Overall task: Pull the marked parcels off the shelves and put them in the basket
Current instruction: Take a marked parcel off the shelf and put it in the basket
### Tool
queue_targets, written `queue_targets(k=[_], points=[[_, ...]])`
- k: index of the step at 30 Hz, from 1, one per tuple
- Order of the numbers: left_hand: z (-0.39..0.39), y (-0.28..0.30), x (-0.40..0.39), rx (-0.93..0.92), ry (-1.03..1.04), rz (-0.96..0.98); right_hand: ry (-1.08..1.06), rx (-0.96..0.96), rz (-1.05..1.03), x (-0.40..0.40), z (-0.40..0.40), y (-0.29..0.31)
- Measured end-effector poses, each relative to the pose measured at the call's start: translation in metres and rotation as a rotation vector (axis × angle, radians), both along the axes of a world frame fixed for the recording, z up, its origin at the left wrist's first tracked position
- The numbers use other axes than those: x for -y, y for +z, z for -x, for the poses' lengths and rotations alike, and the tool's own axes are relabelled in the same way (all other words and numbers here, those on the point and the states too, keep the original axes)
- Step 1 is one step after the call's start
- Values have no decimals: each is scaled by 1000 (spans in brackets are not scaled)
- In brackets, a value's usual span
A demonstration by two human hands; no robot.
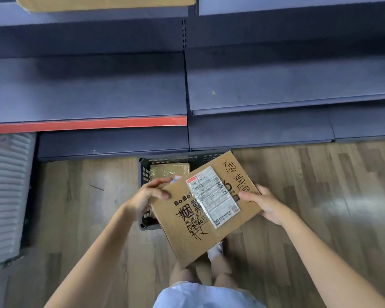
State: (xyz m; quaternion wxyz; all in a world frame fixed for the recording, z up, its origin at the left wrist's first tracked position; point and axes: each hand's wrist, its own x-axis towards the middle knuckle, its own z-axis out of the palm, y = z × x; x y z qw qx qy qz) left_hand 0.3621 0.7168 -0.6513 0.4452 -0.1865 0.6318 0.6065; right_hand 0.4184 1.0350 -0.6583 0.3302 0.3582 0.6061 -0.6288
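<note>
Parcel [206, 207], marked in black pen, hangs clamped between left grip [146, 196] and right grip [265, 205], directly above the basket [143, 172]; it should be leveled and lowered squarely onto the parcel already beneath.

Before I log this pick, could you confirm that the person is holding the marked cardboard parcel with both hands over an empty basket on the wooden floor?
Not quite: the basket is not empty. The head view shows a tape-wrapped parcel already inside it. The rest holds: the left hand and right hand hold the marked cardboard parcel over the basket on the wooden floor.
</note>
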Motion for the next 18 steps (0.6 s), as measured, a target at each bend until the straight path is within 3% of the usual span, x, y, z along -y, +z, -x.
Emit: queue_targets(k=[4,6,8,12,18], points=[[-25,-36,-19,36,555,84,-52,7,9,5,-20,-29],[-39,-56,-28,71,662,186,-97,37,-7,8,-34,-47],[-54,-73,-37,101,637,260,-121,71,-24,10,-51,-66],[-77,-100,-51,160,558,198,-236,56,-97,10,-80,-100],[-82,-138,-63,89,524,203,-335,2,-151,14,-79,-134]])
